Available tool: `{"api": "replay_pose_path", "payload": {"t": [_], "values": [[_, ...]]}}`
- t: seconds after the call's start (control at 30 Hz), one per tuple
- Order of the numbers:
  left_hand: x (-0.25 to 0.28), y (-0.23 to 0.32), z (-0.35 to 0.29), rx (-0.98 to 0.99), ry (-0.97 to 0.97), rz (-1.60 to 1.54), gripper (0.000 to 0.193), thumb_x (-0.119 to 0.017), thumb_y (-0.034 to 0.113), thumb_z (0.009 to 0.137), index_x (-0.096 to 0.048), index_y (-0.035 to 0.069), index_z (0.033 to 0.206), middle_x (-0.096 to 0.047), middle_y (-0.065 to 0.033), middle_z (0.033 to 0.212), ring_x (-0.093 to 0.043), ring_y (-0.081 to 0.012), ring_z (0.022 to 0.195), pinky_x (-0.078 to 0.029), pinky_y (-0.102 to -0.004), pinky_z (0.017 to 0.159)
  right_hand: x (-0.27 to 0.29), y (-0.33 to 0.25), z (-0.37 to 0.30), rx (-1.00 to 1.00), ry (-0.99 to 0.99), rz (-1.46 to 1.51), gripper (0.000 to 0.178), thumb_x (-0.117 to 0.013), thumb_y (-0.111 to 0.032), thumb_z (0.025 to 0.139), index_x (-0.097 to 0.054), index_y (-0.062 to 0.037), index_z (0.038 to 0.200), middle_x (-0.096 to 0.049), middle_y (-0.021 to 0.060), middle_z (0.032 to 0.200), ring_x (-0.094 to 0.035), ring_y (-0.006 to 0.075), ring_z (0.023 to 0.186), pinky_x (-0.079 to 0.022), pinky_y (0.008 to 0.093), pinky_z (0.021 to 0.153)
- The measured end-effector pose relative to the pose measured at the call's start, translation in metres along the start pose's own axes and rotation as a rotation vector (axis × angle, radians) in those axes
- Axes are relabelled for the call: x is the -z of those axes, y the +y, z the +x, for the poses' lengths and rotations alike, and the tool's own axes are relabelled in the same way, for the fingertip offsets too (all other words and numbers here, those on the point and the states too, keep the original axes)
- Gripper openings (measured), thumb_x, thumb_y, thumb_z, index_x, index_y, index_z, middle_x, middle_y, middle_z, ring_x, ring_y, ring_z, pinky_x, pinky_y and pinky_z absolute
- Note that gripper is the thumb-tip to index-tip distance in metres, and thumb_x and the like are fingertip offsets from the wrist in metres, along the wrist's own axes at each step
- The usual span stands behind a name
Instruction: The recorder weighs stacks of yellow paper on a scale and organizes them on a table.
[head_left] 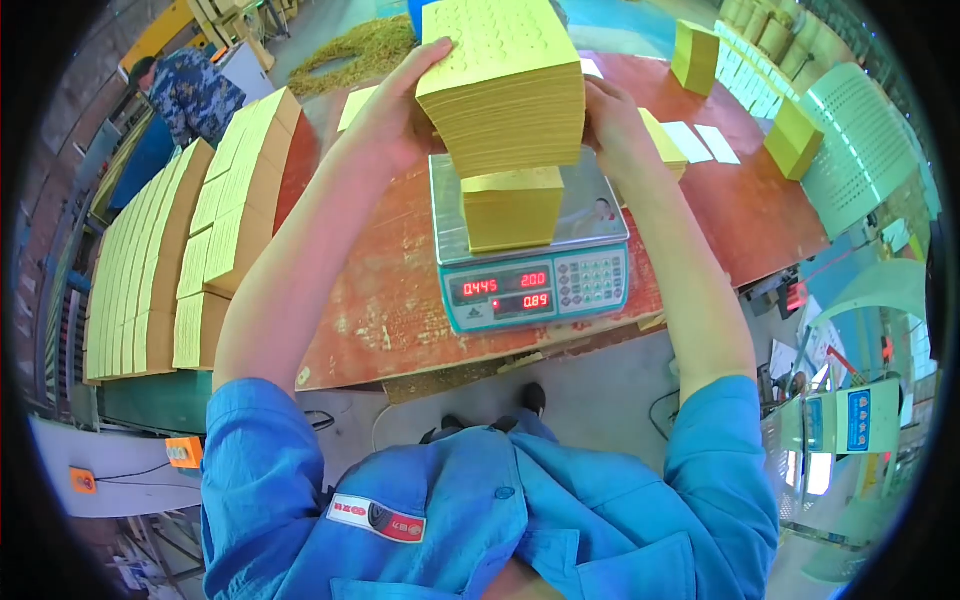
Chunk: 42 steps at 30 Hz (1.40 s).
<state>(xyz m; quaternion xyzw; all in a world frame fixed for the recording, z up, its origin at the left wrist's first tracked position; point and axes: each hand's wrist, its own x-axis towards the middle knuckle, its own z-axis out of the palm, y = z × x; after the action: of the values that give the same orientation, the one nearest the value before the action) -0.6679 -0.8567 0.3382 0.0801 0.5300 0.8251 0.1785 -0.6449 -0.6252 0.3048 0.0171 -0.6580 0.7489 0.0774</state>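
Observation:
Between my two hands is a thick stack of yellow paper sheets (505, 110), raised toward me; rows of curved punch marks cover its top. My left hand (405, 120) is closed on the left side, thumb near the top edge. At the right side my right hand (610, 120) presses, its fingers partly hidden behind the paper. Lower down, a smaller yellow paper stack (512, 213) stands on the metal pan of a teal digital scale (592, 290) with lit red digits. The raised stack covers part of the pan; whether the two stacks touch I cannot tell.
The scale stands on a worn red table (375, 300). Tall rows of yellow paper stacks (150, 270) line the left. Two small stacks (795, 140) and white sheets (715, 143) lie at the right. A person in camouflage (190, 95) bends at the far left.

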Motion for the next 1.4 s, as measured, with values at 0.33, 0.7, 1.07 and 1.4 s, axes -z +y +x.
{"api": "replay_pose_path", "payload": {"t": [0.33, 0.7, 1.07, 1.4], "values": [[0.007, -0.027, 0.027, 0.122, 0.085, 0.267, 0.075, -0.067, 0.061, 0.077, -0.052, 0.016, 0.136, -0.058, -0.0084, 0.123, -0.053, -0.0244, 0.116, -0.044, -0.0489, 0.093, 0.021, 0.05, 0.027, -0.15, -0.064, -0.012, 0.03, -0.054, -0.017, 0.095, -0.065, -0.0024, 0.12, -0.07, 0.0058, 0.095, -0.064, 0.0114, 0.064, -0.05, 0.0248, 0.06], [0.012, -0.034, 0.027, 0.035, 0.127, 0.361, 0.072, -0.063, 0.064, 0.079, -0.055, 0.015, 0.131, -0.06, -0.0076, 0.117, -0.056, -0.02, 0.105, -0.044, -0.0424, 0.087, 0.016, 0.057, 0.027, -0.116, -0.055, -0.093, 0.029, -0.056, -0.02, 0.095, -0.068, -0.0031, 0.115, -0.071, 0.0046, 0.091, -0.063, 0.0099, 0.067, -0.049, 0.0245, 0.063], [0.066, -0.103, 0.045, -0.045, 0.162, 0.144, 0.073, -0.031, 0.066, 0.097, -0.036, 0.015, 0.149, -0.049, -0.0065, 0.142, -0.045, -0.022, 0.13, -0.027, -0.0453, 0.113, 0.043, 0.12, 0.041, 0.019, 0.13, 0.004, 0.056, -0.051, -0.047, 0.096, -0.052, -0.0122, 0.14, -0.061, 0.0065, 0.125, -0.059, 0.0189, 0.109, -0.048, 0.0335, 0.087], [0.025, -0.142, 0.029, -0.254, 0.586, 0.759, 0.055, -0.045, 0.046, 0.101, -0.041, 0.012, 0.144, -0.049, -0.0087, 0.14, -0.05, -0.0223, 0.126, -0.044, -0.0348, 0.103, 0.031, 0.124, 0.058, -0.142, -0.106, 0.14, 0.053, -0.04, -0.046, 0.102, -0.049, -0.0112, 0.14, -0.056, 0.0105, 0.134, -0.056, 0.0245, 0.12, -0.047, 0.0346, 0.093]]}}
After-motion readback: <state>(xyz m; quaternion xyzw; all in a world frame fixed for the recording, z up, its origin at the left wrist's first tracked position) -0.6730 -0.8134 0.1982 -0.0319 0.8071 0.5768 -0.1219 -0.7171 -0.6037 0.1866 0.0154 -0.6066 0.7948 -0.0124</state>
